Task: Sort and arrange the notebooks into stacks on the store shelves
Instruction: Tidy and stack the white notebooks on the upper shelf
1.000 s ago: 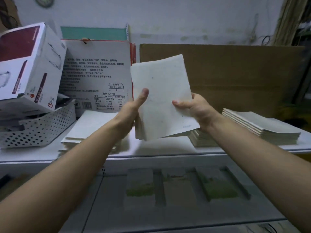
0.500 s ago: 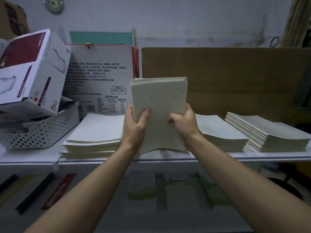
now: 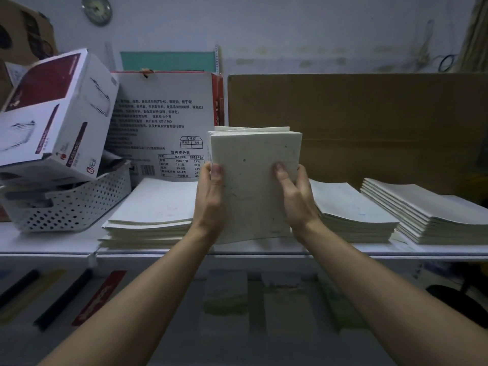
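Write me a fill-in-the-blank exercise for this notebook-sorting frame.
The left hand and right hand hold a bundle of cream paper notebooks ____, not flat, at the white shelf.
Right of the bundle lie ____ flat stacks of cream notebooks.
The white perforated plastic basket sits on the bundle's ____ side.
A brown ____ sheet stands behind the stacks.
Missing words: upright; two; left; cardboard.
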Available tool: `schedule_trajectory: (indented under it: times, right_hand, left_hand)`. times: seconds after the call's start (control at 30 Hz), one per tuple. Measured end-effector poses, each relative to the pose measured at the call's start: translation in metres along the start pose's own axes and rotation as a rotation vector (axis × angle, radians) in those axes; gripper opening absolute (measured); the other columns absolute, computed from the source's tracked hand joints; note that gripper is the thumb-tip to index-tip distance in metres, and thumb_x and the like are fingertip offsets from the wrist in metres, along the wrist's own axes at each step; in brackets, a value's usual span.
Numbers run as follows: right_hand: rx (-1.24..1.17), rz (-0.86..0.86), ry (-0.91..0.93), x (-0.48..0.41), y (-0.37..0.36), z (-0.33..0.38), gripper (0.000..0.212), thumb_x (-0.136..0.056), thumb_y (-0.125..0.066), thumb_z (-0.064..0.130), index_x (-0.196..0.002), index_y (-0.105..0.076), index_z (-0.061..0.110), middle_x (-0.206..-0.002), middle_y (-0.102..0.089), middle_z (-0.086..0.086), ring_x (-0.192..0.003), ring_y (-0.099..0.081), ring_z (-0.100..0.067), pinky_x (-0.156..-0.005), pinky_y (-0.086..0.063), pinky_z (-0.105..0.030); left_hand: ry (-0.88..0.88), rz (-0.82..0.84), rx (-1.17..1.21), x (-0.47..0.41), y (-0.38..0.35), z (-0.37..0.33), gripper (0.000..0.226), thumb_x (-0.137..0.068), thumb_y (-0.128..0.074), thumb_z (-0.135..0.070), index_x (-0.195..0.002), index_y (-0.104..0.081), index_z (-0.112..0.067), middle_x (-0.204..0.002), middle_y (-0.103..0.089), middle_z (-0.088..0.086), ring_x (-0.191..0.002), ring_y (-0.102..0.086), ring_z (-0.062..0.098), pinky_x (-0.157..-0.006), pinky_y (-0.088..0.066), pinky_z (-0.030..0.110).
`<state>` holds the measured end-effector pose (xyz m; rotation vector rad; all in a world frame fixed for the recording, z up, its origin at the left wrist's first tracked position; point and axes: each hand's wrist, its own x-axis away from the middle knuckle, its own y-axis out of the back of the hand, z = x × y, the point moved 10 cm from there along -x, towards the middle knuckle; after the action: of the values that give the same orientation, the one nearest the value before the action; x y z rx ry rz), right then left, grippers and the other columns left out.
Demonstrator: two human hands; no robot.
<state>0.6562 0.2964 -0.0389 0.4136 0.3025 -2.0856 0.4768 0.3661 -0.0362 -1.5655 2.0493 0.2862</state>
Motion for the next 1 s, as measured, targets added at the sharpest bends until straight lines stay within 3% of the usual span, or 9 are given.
schedule_trajectory:
  times: [0.17,0.3,0.43,0.53,0.73,0.8,0.87,0.93,1.0]
  right_hand:
    - [-0.028,0.058,0.019,-0.001,-0.003,0.004,0.06,-0.073,-0.059,0.083,-0.121,-0.057,0.046,-0.112,-0.07,0.017,-0.104,-0.069,-0.01,-0.09,-0.058,-0.046]
    - [-0.117,0.095,-0.003,0.002,-0.009,0.007,0.059,-0.08,-0.058,0.067,-0.125,-0.059,0.03,-0.112,-0.071,0.008,-0.098,-0.071,-0.009,-0.075,-0.06,-0.029]
    - [-0.164,0.093,-0.022,-0.001,-0.011,0.013,0.058,-0.081,-0.062,0.063,-0.125,-0.06,0.025,-0.113,-0.073,0.002,-0.101,-0.072,-0.018,-0.084,-0.061,-0.044]
    - [-0.166,0.084,-0.022,-0.007,-0.011,0.015,0.058,-0.08,-0.063,0.061,-0.124,-0.059,0.024,-0.112,-0.073,0.003,-0.1,-0.072,-0.017,-0.084,-0.061,-0.043]
    - [-0.062,0.082,-0.064,0.0,-0.002,-0.007,0.044,-0.096,-0.053,0.055,-0.131,-0.053,0.028,-0.118,-0.063,0.008,-0.095,-0.061,0.0,-0.059,-0.05,-0.007]
    - [-0.022,0.082,-0.078,0.002,-0.001,-0.013,0.045,-0.091,-0.051,0.068,-0.125,-0.054,0.039,-0.119,-0.064,0.01,-0.102,-0.062,-0.004,-0.077,-0.056,-0.02]
    - [0.018,0.078,-0.081,0.001,0.0,-0.019,0.043,-0.088,-0.048,0.075,-0.118,-0.054,0.045,-0.12,-0.065,0.011,-0.11,-0.062,-0.014,-0.094,-0.054,-0.044]
    - [0.009,0.051,-0.062,0.003,0.004,-0.02,0.035,-0.098,-0.046,0.059,-0.124,-0.052,0.036,-0.121,-0.065,0.006,-0.109,-0.062,-0.015,-0.09,-0.055,-0.042]
    - [0.04,0.013,-0.035,0.006,0.009,-0.017,0.032,-0.103,-0.044,0.05,-0.128,-0.051,0.031,-0.121,-0.065,0.006,-0.107,-0.062,-0.013,-0.084,-0.054,-0.034]
  left_hand:
    - [-0.018,-0.021,0.004,-0.002,0.004,-0.004,0.066,-0.083,-0.045,-0.071,-0.123,-0.056,-0.02,-0.118,-0.069,0.008,-0.109,-0.069,0.03,-0.088,-0.061,0.053]
    - [-0.03,-0.047,-0.02,0.002,0.002,-0.001,0.069,-0.085,-0.042,-0.075,-0.122,-0.058,-0.02,-0.117,-0.069,0.013,-0.107,-0.069,0.032,-0.086,-0.06,0.058]
    - [-0.031,-0.075,-0.011,-0.004,0.004,-0.007,0.076,-0.086,-0.041,-0.076,-0.124,-0.061,-0.013,-0.12,-0.069,0.018,-0.11,-0.068,0.037,-0.089,-0.057,0.062]
    - [-0.021,-0.061,0.006,-0.009,0.003,-0.007,0.077,-0.086,-0.039,-0.076,-0.128,-0.059,-0.014,-0.123,-0.068,0.016,-0.112,-0.068,0.035,-0.09,-0.058,0.061]
    - [-0.016,-0.038,-0.05,-0.003,-0.002,-0.002,0.088,-0.08,-0.041,-0.088,-0.128,-0.053,-0.014,-0.121,-0.065,0.014,-0.11,-0.067,0.027,-0.089,-0.06,0.051]
    - [-0.053,-0.056,-0.07,-0.001,0.002,-0.004,0.101,-0.075,-0.043,-0.094,-0.127,-0.051,-0.008,-0.114,-0.064,0.006,-0.1,-0.067,0.013,-0.079,-0.059,0.034]
    - [-0.089,-0.065,-0.088,0.002,0.005,-0.002,0.091,-0.085,-0.044,-0.085,-0.127,-0.049,-0.005,-0.107,-0.063,-0.002,-0.091,-0.064,0.002,-0.073,-0.054,0.025]
    - [-0.099,-0.076,-0.124,0.005,0.007,0.005,0.071,-0.096,-0.038,-0.066,-0.131,-0.05,-0.005,-0.107,-0.063,-0.005,-0.093,-0.063,0.004,-0.075,-0.053,0.03]
    - [-0.103,-0.105,-0.172,0.006,0.008,0.007,0.069,-0.096,-0.034,-0.066,-0.134,-0.053,-0.011,-0.115,-0.063,0.001,-0.104,-0.064,0.014,-0.084,-0.055,0.04]
